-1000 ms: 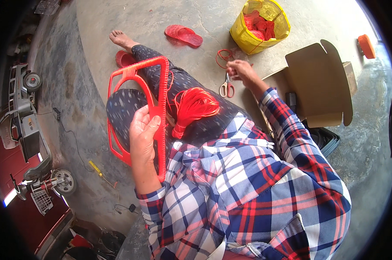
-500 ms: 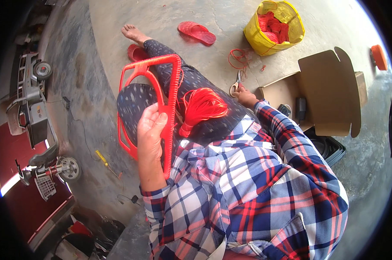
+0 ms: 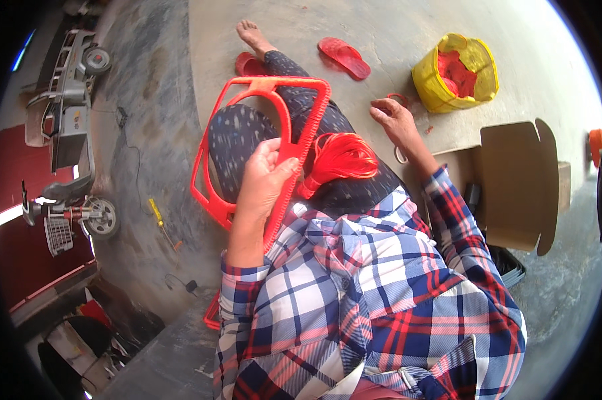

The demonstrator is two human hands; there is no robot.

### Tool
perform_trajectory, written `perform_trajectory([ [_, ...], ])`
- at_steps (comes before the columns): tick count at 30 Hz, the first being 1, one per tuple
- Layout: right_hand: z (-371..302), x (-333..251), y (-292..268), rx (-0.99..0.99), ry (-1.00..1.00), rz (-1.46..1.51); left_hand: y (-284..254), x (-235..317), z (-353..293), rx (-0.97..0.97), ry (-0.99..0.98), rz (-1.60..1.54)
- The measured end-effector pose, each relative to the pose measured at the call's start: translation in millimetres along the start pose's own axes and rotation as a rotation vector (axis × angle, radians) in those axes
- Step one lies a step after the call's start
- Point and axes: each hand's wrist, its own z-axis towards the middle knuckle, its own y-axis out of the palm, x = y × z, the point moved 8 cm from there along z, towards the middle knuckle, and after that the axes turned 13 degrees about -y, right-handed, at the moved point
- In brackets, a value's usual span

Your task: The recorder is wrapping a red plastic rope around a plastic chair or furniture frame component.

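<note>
My left hand (image 3: 264, 177) is closed round the bar of a red plastic frame (image 3: 284, 117), a rectangle with an oval ring inside. Red cord is wound along the frame's right-hand edge. The frame tilts over my bent leg. Beside it, a bundle of red cord (image 3: 344, 159), tied at one end, lies on my lap. My right hand (image 3: 395, 122) hovers past my knee, fingers loosely bent and apart, with nothing visible in them. Under its wrist a pale scissors handle (image 3: 400, 155) shows; the rest of the scissors is hidden. A red cord loop (image 3: 399, 99) lies just beyond.
A yellow bucket-like bag (image 3: 429, 83) holding red cord stands at far right. Nearer is an open cardboard box (image 3: 517, 180). Red slippers (image 3: 344, 57) lie beyond my leg. A yellow-handled tool (image 3: 155, 212) is on the floor at left, near a parked three-wheeler (image 3: 67, 127).
My right hand has let go of the scissors and moved forward, away from me. My left hand still holds the red frame. The whole view has shifted.
</note>
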Motion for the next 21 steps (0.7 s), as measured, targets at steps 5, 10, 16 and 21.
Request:
perform_trajectory([
  [5,-28,-187,54,-0.406,-0.665,-0.303,-3,-8,4,0.04,0.152,0.137],
  [10,-67,-182,100,-0.627,-0.87,-0.57,6,2,-27,0.21,0.375,0.338],
  [16,-67,-181,94,-0.491,-0.808,-0.7,0,7,-57,0.476,0.591,0.69],
  [21,-66,-187,64,-0.4,-0.712,-0.723,-6,-9,-66,0.594,0.649,0.735],
])
